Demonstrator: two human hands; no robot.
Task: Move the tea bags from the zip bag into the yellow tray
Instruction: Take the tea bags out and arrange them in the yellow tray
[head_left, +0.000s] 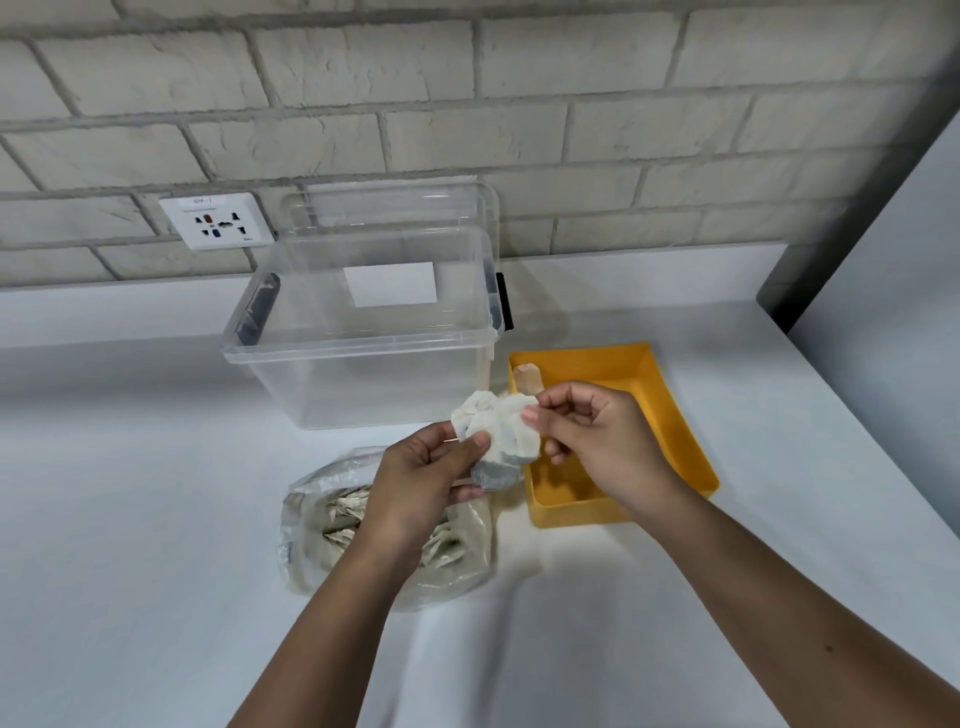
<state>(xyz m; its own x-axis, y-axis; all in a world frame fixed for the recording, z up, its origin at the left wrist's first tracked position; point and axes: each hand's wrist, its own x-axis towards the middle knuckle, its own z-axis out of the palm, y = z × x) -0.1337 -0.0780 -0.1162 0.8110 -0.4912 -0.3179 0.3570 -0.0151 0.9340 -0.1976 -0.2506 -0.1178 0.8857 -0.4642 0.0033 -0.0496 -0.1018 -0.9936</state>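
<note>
A crumpled white tea bag (501, 434) hangs in the air between my hands, just left of the yellow tray (670, 415). My left hand (431, 480) pinches its lower left side, and my right hand (587, 436) pinches its upper right edge with thumb and forefinger. Under my left wrist on the white counter lies the clear zip bag (322, 525), with several tea bags inside. One brownish tea bag (527, 382) lies in the tray's far left corner. My right hand hides part of the tray's floor.
A clear plastic storage box (363, 332) stands open behind the zip bag, its lid leaning on the brick wall. A wall socket (215, 221) sits at the left. The counter's right edge (831, 395) runs diagonally past the tray.
</note>
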